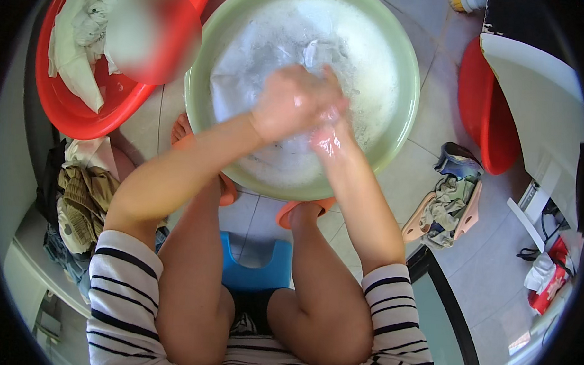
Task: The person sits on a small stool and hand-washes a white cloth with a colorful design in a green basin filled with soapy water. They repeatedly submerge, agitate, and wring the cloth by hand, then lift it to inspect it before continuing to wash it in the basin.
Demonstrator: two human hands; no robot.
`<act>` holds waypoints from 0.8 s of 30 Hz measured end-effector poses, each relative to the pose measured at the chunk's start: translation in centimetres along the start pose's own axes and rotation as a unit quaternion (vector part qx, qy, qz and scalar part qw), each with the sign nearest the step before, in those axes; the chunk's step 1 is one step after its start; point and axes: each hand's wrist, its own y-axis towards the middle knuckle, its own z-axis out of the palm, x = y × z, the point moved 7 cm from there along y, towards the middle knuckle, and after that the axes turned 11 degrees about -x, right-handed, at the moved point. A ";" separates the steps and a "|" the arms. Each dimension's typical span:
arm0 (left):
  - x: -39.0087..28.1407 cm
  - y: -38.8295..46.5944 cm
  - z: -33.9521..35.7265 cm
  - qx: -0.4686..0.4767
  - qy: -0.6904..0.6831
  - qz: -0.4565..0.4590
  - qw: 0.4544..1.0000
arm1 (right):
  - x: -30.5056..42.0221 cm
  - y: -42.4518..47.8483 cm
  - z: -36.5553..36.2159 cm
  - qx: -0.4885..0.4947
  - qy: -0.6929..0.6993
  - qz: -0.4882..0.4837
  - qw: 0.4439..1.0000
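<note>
A large pale green plastic basin [411,85] stands before me, holding cloudy, foamy water [378,65]. White fabric [230,93] shows in the water on its left side. Over the middle of the basin, my left hand [287,102] is curled and blurred, pressed against my right hand [332,121]. Wet suds glisten on my right wrist and palm. The hands overlap, so whether any cloth is between them is hidden.
At upper left, a red basin [115,121] contains white garments [76,64]; a blurred disc covers part of it. Clothes [86,204] are piled below it. Right of me are pink slippers [468,213] with crumpled cloth [443,202] and another red basin [498,136]. A blue stool [257,278] sits beneath me.
</note>
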 end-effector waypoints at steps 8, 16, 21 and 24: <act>-3.2 -0.5 -0.7 -0.017 0.016 0.061 0.998 | 1.2 -2.1 -0.5 -0.050 -0.113 -0.014 0.992; -2.8 -0.2 -0.5 -0.010 0.019 0.063 0.998 | 0.7 -2.9 -0.1 0.021 -0.129 -0.046 0.990; -0.7 0.0 -0.2 0.016 0.011 0.060 0.998 | 2.8 -2.9 -1.5 0.029 -0.212 -0.086 0.973; 1.1 0.0 -1.9 0.115 -0.023 0.004 0.993 | 6.4 -5.5 -0.4 -0.006 -0.356 -0.153 0.922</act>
